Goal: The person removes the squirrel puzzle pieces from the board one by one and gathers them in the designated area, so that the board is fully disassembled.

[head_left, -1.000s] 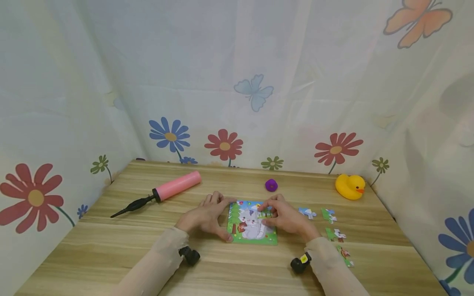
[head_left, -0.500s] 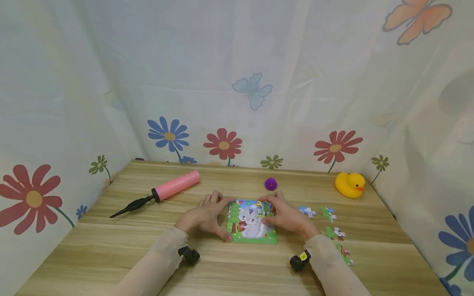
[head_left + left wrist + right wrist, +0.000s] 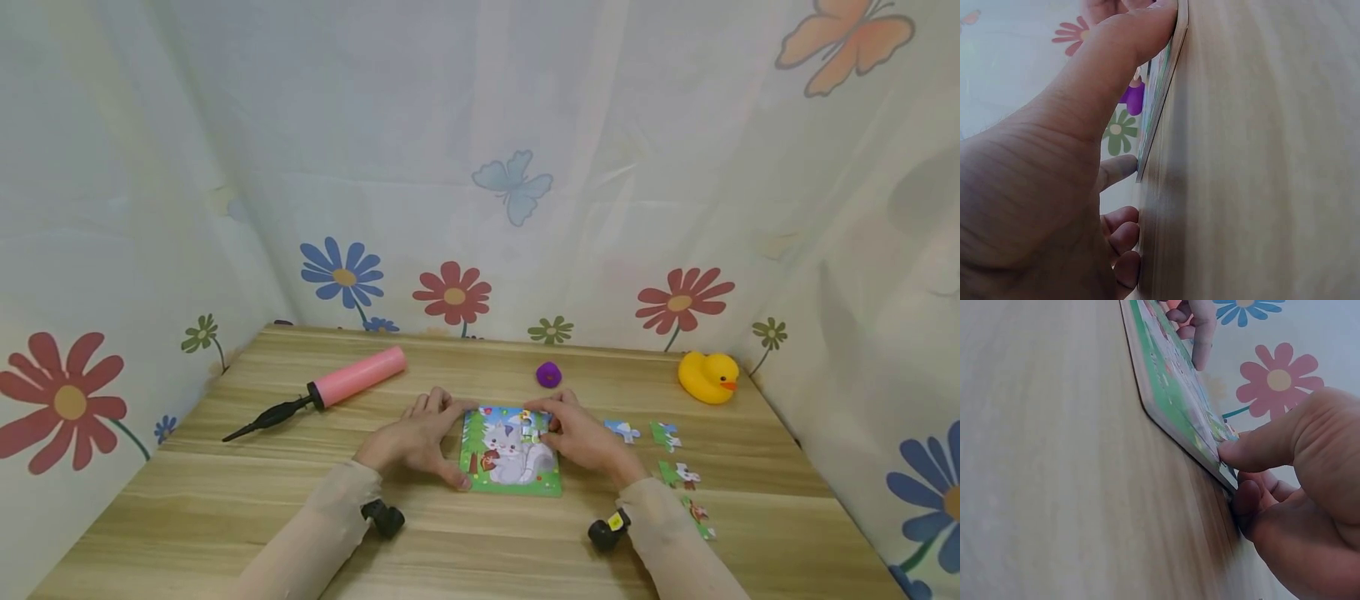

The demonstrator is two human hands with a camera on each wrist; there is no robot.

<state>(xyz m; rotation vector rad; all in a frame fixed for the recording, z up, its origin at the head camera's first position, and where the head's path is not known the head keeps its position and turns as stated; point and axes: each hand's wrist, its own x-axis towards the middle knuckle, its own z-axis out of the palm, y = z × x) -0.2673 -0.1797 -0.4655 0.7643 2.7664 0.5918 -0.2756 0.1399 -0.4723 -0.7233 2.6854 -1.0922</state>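
A square jigsaw puzzle [image 3: 498, 475] of a grey squirrel with a green border lies flat on the table. My left hand [image 3: 412, 439] spans its left side, thumb at the near corner and index finger at the far corner. In the left wrist view, that thumb [image 3: 1141, 31] lies over the board's edge. At the upper right of the picture, my right hand [image 3: 588, 437] grips the puzzle's corner area. Its index finger reaches the far edge and its thumb [image 3: 1241, 450] presses on the picture's right side, while other fingers curl beside the board's edge.
Several loose jigsaw pieces [image 3: 680, 475] lie to the right of the puzzle. Behind it sits a small purple object [image 3: 549, 375]. A yellow rubber duck [image 3: 708, 377] stands at the far right, and a pink hand pump [image 3: 360, 377] with a black nozzle lies at the left.
My right index finger has moved from over the picture to its far edge. The right thumb has slid outward to the right, uncovering more of the picture. My left hand stays put.
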